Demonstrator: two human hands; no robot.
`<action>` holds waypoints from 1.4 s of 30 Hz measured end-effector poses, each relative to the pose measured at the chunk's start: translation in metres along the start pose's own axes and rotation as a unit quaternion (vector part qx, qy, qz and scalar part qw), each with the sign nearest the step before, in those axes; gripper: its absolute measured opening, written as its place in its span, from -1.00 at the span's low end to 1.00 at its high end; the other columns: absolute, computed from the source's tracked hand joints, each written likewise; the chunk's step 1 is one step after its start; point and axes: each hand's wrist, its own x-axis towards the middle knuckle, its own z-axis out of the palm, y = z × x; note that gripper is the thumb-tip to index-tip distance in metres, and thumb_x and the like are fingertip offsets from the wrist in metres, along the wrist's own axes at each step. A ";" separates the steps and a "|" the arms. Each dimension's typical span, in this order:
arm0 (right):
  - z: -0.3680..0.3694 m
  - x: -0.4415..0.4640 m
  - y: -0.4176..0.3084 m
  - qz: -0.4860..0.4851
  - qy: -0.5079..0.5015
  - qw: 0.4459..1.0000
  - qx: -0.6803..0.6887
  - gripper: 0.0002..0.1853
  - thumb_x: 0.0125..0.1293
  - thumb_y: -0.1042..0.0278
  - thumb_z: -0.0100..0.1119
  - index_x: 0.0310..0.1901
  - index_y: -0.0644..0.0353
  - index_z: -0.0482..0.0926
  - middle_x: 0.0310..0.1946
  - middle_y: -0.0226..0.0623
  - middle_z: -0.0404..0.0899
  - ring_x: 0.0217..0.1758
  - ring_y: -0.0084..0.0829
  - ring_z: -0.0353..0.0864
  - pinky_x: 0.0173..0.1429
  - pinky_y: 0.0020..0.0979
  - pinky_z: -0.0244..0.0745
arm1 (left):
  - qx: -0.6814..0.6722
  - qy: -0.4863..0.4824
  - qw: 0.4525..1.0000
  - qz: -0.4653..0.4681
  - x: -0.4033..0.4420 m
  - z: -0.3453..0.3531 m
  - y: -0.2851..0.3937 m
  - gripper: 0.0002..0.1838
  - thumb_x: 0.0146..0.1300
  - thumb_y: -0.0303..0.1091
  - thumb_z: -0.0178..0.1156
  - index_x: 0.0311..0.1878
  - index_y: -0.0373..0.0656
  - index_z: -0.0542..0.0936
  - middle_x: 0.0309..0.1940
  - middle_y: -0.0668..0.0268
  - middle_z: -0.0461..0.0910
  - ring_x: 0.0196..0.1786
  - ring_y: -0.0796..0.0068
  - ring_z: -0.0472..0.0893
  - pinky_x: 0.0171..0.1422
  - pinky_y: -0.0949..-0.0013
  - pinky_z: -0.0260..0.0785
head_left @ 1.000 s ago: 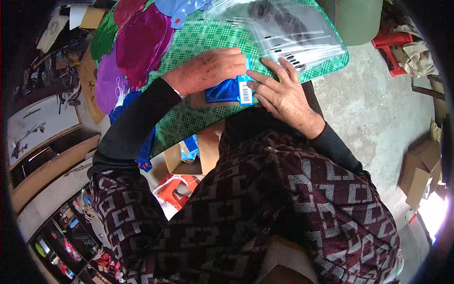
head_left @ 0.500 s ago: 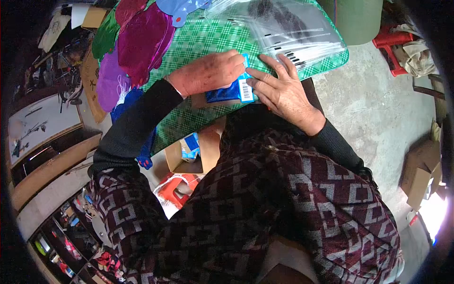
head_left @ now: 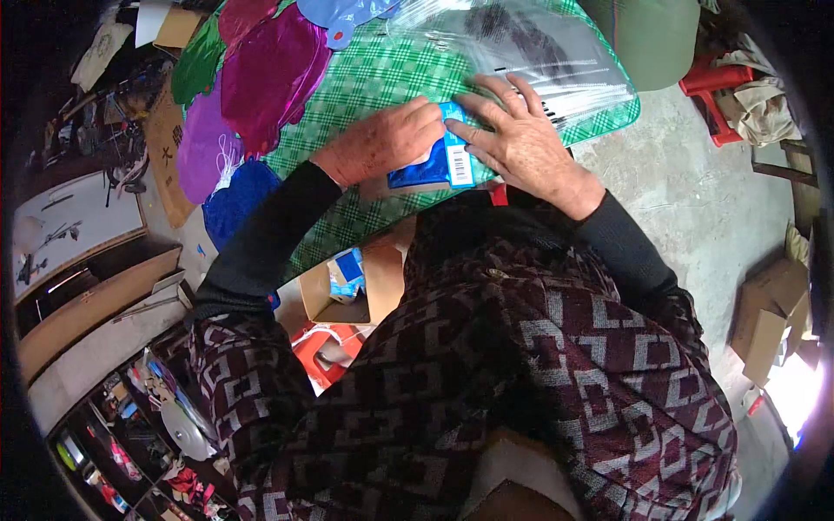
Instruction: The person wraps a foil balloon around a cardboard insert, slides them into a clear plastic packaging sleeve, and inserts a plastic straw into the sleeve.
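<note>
While the blue packet [head_left: 421,174] lay near the close edge of the green checked table [head_left: 365,82], your left hand [head_left: 387,143] was curled over it, its grip hidden; your right hand [head_left: 527,148] was spread open, fingertips at the barcoded label [head_left: 460,165]. You seemed to be working that end, which called for steady pressure.

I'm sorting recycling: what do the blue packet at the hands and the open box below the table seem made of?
Blue packet: probably glossy plastic or foil, given its uneven sheen; its barcoded strip could be card. Open box: likely matte cardboard, judging by its plain brown flaps.
</note>
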 end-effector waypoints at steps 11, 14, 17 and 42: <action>-0.001 0.003 0.020 -0.087 -0.015 0.996 -0.022 -0.36 0.46 -0.42 -0.29 0.44 -0.44 0.43 0.61 -0.41 0.12 0.69 -0.15 -0.05 0.71 0.08 -0.17 | -0.191 0.004 0.951 -0.245 -0.020 -0.013 0.037 -0.17 0.14 0.09 0.34 0.36 -0.26 0.40 0.37 0.07 0.40 0.45 0.09 0.34 0.53 0.05 0.11; -0.002 0.006 0.020 -0.111 -0.029 0.993 -0.007 -0.33 0.42 -0.45 -0.31 0.46 -0.46 0.39 0.63 -0.44 0.08 0.70 -0.14 -0.09 0.72 0.09 -0.17 | -0.137 -0.048 0.947 -0.288 -0.032 -0.010 0.054 0.08 0.11 0.27 0.34 0.53 -0.29 0.23 0.52 0.02 0.26 0.60 0.06 0.18 0.62 -0.09 -0.10; 0.000 0.005 0.014 -0.143 -0.044 0.989 0.008 -0.31 0.40 -0.47 -0.31 0.46 -0.47 0.38 0.63 -0.45 0.07 0.70 -0.13 -0.08 0.71 0.09 -0.16 | -0.159 -0.032 0.938 -0.305 -0.035 -0.004 0.059 0.09 0.11 0.24 0.35 0.55 -0.27 0.19 0.55 -0.01 0.20 0.63 0.04 0.12 0.65 -0.12 -0.18; -0.004 -0.004 -0.005 -0.184 -0.078 0.978 0.051 -0.23 0.18 -0.11 0.25 0.49 -0.40 0.34 0.64 -0.49 0.07 0.70 -0.12 -0.04 0.69 0.14 -0.10 | -0.114 0.038 0.925 -0.361 -0.039 -0.008 0.068 -0.06 0.24 0.19 0.25 0.53 -0.24 0.25 0.58 0.02 0.17 0.62 -0.01 0.15 0.65 -0.14 -0.12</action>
